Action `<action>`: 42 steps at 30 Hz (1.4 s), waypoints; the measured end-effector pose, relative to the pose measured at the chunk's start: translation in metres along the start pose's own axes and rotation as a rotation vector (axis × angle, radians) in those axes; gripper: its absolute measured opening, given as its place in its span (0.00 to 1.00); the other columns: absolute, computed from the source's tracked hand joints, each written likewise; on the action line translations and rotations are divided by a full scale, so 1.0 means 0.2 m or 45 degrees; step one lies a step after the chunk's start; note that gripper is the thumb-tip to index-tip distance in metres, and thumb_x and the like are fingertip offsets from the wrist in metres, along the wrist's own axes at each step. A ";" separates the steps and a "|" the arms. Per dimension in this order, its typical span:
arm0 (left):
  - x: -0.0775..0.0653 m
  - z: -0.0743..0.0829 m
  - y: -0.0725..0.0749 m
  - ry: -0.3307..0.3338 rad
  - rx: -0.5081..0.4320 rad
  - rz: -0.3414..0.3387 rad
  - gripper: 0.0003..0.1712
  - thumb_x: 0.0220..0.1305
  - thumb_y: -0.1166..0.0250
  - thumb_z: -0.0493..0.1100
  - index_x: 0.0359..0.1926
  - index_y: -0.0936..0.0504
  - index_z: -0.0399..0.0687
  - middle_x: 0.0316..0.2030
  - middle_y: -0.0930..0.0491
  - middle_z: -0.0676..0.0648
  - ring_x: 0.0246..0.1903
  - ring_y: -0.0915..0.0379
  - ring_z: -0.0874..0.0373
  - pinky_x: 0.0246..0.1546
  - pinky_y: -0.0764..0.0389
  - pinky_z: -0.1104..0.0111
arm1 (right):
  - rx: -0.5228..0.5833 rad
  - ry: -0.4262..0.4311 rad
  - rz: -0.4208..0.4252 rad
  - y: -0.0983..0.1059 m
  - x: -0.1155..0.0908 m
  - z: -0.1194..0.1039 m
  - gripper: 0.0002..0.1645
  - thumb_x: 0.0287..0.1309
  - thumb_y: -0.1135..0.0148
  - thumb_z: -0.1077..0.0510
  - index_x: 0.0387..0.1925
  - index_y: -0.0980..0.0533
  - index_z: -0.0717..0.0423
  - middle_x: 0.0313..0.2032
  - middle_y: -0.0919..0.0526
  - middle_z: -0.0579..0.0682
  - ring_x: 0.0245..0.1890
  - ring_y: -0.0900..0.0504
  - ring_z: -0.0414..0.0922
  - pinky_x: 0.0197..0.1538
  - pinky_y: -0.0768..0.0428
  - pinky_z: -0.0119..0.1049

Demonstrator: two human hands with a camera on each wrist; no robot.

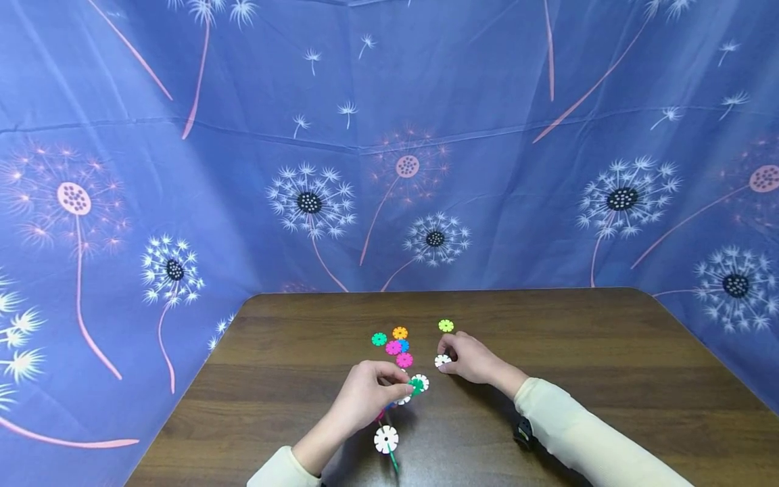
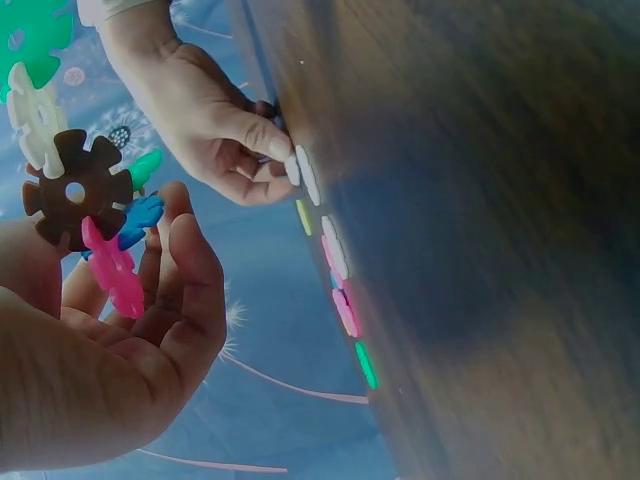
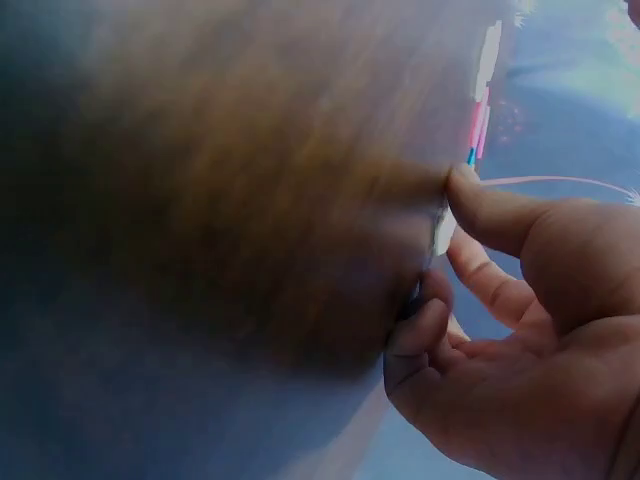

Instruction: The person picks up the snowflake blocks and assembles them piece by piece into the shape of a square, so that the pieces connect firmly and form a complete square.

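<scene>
My left hand (image 1: 365, 392) holds a joined piece made of slotted plastic flower discs. In the left wrist view this piece shows a brown disc (image 2: 108, 172), a pink disc (image 2: 112, 268), a blue disc (image 2: 140, 220), a white disc (image 2: 38, 125) and green ones. In the head view its white disc (image 1: 386, 434) hangs below the hand, and a green disc (image 1: 416, 387) shows at the fingertips. At the tabletop, my right hand (image 1: 471, 357) pinches a loose white disc (image 1: 441, 360) between thumb and finger. The left fingers partly hide the joined piece.
Loose discs lie on the wooden table (image 1: 578, 352) beyond the hands: a green one (image 1: 379, 339), an orange one (image 1: 399, 333), pink ones (image 1: 404, 360), a blue one, and a yellow-green one (image 1: 446, 325). Blue dandelion-print cloth (image 1: 487, 169) hangs behind the table.
</scene>
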State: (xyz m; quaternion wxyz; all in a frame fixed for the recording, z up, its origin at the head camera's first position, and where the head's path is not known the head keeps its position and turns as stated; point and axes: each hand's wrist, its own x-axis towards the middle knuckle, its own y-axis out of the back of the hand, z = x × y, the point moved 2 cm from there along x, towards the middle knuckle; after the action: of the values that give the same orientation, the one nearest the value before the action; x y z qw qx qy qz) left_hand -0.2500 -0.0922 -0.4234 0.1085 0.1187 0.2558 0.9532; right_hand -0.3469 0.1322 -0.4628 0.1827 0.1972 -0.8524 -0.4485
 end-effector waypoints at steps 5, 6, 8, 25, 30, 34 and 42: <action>0.00 0.01 0.00 -0.012 0.002 -0.002 0.03 0.56 0.24 0.39 0.31 0.11 0.48 0.26 0.17 0.58 0.22 0.25 0.66 0.24 0.22 0.71 | 0.178 0.014 -0.012 0.01 -0.05 -0.01 0.16 0.52 0.24 0.66 0.33 0.27 0.56 0.27 0.24 0.46 0.27 0.27 0.40 0.31 0.26 0.35; 0.01 0.01 0.01 -0.012 -0.001 -0.003 0.03 0.56 0.24 0.39 0.31 0.11 0.48 0.26 0.17 0.58 0.22 0.25 0.66 0.24 0.22 0.71 | 0.260 0.027 -0.032 0.01 -0.06 -0.01 0.14 0.54 0.26 0.68 0.33 0.27 0.57 0.26 0.24 0.46 0.26 0.26 0.40 0.29 0.24 0.34; 0.01 0.01 0.01 -0.010 -0.005 -0.010 0.03 0.56 0.24 0.38 0.31 0.11 0.48 0.25 0.17 0.58 0.22 0.25 0.67 0.24 0.22 0.71 | 0.476 0.025 -0.103 0.00 -0.09 -0.02 0.10 0.58 0.31 0.70 0.35 0.26 0.61 0.25 0.22 0.48 0.23 0.24 0.40 0.27 0.21 0.34; 0.01 0.02 -0.01 0.005 -0.014 -0.074 0.03 0.56 0.24 0.37 0.31 0.11 0.45 0.25 0.17 0.57 0.23 0.24 0.65 0.24 0.22 0.71 | 1.355 -0.160 -0.445 0.01 -0.22 -0.15 0.12 0.67 0.38 0.63 0.46 0.24 0.70 0.29 0.19 0.49 0.26 0.23 0.37 0.28 0.21 0.28; 0.01 0.02 -0.02 -0.005 0.014 -0.088 0.03 0.55 0.23 0.38 0.30 0.10 0.48 0.24 0.17 0.58 0.22 0.25 0.67 0.23 0.23 0.72 | 1.346 -0.165 -0.434 0.01 -0.23 -0.16 0.15 0.66 0.37 0.64 0.48 0.24 0.74 0.30 0.19 0.49 0.25 0.24 0.37 0.28 0.21 0.28; 0.01 0.02 -0.03 -0.025 0.030 -0.092 0.03 0.55 0.23 0.38 0.30 0.10 0.49 0.23 0.17 0.59 0.21 0.25 0.68 0.24 0.23 0.73 | 1.348 -0.150 -0.431 0.00 -0.23 -0.18 0.18 0.66 0.36 0.64 0.49 0.25 0.78 0.31 0.19 0.50 0.24 0.23 0.37 0.27 0.21 0.27; 0.00 0.04 -0.06 -0.029 0.034 -0.024 0.04 0.53 0.21 0.38 0.28 0.09 0.50 0.23 0.18 0.61 0.22 0.26 0.69 0.24 0.23 0.74 | 1.361 -0.129 -0.369 0.00 -0.25 -0.19 0.13 0.65 0.36 0.67 0.45 0.23 0.75 0.29 0.18 0.52 0.23 0.21 0.38 0.26 0.19 0.29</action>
State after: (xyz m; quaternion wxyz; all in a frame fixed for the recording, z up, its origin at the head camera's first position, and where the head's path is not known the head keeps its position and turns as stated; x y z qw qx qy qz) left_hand -0.2462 -0.0784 -0.4224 0.1190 0.1287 0.2682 0.9473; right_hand -0.2844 0.1306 -0.4501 -0.0475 0.3561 -0.9331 0.0171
